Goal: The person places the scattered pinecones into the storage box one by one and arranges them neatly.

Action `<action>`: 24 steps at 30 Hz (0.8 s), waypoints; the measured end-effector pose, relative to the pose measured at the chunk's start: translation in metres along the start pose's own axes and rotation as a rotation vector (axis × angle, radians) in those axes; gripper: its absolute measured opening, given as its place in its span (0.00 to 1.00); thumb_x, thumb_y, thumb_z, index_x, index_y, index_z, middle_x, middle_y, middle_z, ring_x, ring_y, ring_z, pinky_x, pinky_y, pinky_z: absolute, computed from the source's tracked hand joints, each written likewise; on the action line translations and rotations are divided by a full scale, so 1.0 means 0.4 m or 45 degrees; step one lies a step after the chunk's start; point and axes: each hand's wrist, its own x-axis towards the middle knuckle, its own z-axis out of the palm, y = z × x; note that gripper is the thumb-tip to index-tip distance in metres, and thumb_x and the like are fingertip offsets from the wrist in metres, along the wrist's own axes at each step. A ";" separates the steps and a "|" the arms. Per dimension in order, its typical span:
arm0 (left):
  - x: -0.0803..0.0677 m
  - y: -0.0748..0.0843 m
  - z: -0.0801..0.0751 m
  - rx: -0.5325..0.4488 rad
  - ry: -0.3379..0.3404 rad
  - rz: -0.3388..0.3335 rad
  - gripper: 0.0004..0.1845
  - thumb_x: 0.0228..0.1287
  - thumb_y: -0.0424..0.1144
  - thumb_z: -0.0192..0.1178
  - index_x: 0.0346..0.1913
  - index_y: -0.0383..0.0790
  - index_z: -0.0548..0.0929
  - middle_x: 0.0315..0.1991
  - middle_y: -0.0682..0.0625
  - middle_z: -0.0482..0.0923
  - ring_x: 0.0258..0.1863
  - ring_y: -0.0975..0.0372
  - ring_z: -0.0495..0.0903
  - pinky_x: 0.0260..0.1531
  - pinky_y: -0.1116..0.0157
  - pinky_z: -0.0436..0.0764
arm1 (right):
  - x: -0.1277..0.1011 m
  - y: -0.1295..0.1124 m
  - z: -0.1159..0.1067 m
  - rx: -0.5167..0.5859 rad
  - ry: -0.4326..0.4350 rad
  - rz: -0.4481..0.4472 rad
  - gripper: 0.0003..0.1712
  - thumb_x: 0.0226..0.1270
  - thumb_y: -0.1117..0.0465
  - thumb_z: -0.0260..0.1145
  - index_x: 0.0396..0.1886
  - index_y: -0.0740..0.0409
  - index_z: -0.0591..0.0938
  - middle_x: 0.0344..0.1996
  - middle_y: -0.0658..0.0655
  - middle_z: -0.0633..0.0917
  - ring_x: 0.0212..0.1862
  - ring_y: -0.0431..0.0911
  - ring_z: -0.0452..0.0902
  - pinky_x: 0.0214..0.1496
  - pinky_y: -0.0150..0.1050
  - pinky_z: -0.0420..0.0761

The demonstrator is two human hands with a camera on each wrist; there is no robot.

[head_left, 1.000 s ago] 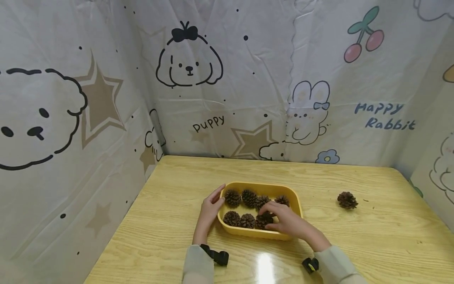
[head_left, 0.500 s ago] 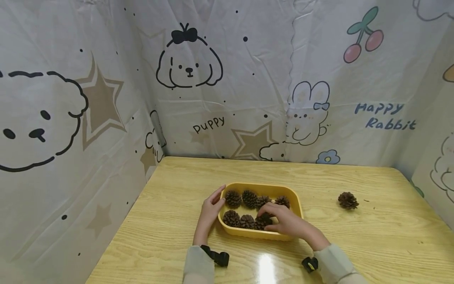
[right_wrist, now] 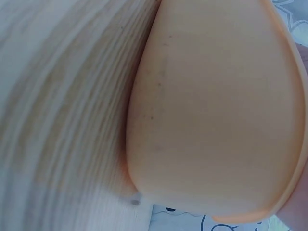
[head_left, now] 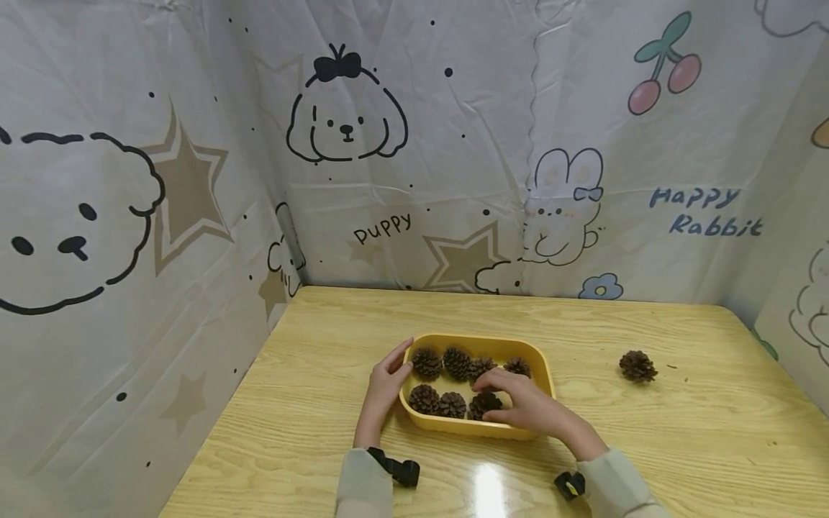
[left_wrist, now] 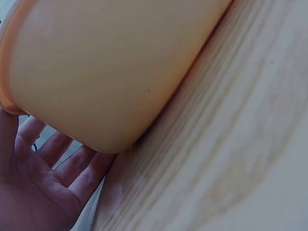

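A yellow plastic bin (head_left: 466,424) stands on the table, with several brown pine cones inside in two rows. My left hand (head_left: 386,380) rests against the bin's left end, thumb at the rim. In the left wrist view its fingers (left_wrist: 55,149) lie fairly straight along the outer wall. My right hand (head_left: 524,403) reaches over the front right of the bin. Its curled fingers and thumb are around the rightmost pine cone (head_left: 484,406) of the front row. The right wrist view shows mostly the bin's outer wall (right_wrist: 216,106); the fingertips are hidden there.
One loose pine cone (head_left: 637,366) lies on the wooden table (head_left: 699,432) to the right of the bin, with small brown bits beside it. A printed cloth (head_left: 466,144) hangs behind the table and along its sides.
The front-row pine cone at my right hand has shifted slightly right, widening the gap to its neighbour, and more of it shows between finger and thumb. My left hand stays at the bin's end.
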 end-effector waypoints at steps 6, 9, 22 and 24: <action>0.003 -0.004 0.000 0.004 -0.001 0.005 0.25 0.70 0.34 0.53 0.69 0.46 0.73 0.68 0.40 0.72 0.69 0.47 0.71 0.65 0.52 0.75 | -0.003 0.009 0.003 0.045 0.122 -0.110 0.21 0.60 0.59 0.72 0.53 0.56 0.80 0.50 0.58 0.83 0.50 0.49 0.81 0.50 0.45 0.84; 0.003 -0.005 0.001 -0.008 -0.002 0.004 0.25 0.70 0.35 0.53 0.69 0.47 0.73 0.68 0.40 0.71 0.69 0.48 0.70 0.65 0.52 0.76 | -0.004 0.013 0.006 0.028 0.252 -0.190 0.21 0.58 0.61 0.73 0.51 0.52 0.80 0.49 0.59 0.84 0.50 0.49 0.81 0.50 0.45 0.85; 0.000 -0.004 0.001 -0.005 -0.007 0.015 0.24 0.71 0.34 0.53 0.69 0.46 0.73 0.69 0.40 0.71 0.69 0.47 0.70 0.66 0.52 0.75 | -0.037 0.047 -0.013 0.008 0.768 -0.192 0.31 0.44 0.75 0.76 0.52 0.58 0.81 0.51 0.61 0.83 0.58 0.38 0.76 0.63 0.17 0.70; 0.000 -0.004 0.001 -0.005 -0.006 0.013 0.24 0.71 0.35 0.53 0.69 0.46 0.73 0.69 0.40 0.71 0.69 0.47 0.70 0.66 0.52 0.75 | -0.050 0.060 -0.021 0.024 0.836 -0.151 0.33 0.41 0.78 0.76 0.52 0.60 0.81 0.51 0.64 0.82 0.60 0.34 0.74 0.63 0.16 0.69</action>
